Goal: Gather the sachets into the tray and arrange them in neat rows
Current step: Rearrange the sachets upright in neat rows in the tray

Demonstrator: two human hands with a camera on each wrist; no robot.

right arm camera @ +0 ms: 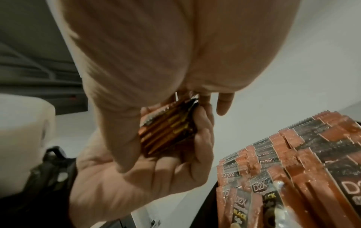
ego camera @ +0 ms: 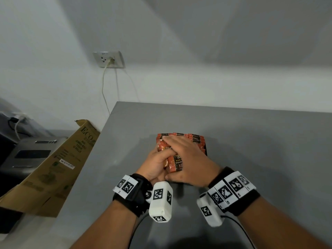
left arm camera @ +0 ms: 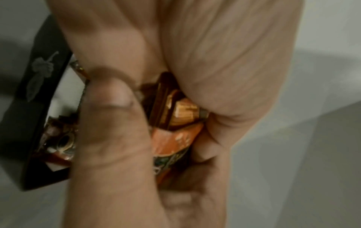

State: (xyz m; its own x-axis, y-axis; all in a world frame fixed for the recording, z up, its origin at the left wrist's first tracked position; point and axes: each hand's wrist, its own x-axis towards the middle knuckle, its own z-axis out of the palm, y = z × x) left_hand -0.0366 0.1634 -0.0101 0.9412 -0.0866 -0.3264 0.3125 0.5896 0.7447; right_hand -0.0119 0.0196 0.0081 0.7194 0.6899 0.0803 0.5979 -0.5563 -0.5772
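A black tray sits on the grey table, with orange-and-black sachets standing in rows inside it. Over the tray's near left part, both hands hold one bundle of sachets. My left hand cups the bundle from the left. My right hand lies over it, fingers stretched along the top and thumb at its near end. In the right wrist view the bundle is pressed edge-on between the two hands, beside the rows of sachets. The left wrist view shows the bundle and the tray wall.
A flattened cardboard box leans against the table's left edge, with a grey appliance behind it. A wall socket has a cord hanging down behind the table. Bare tabletop stretches to the right of the tray.
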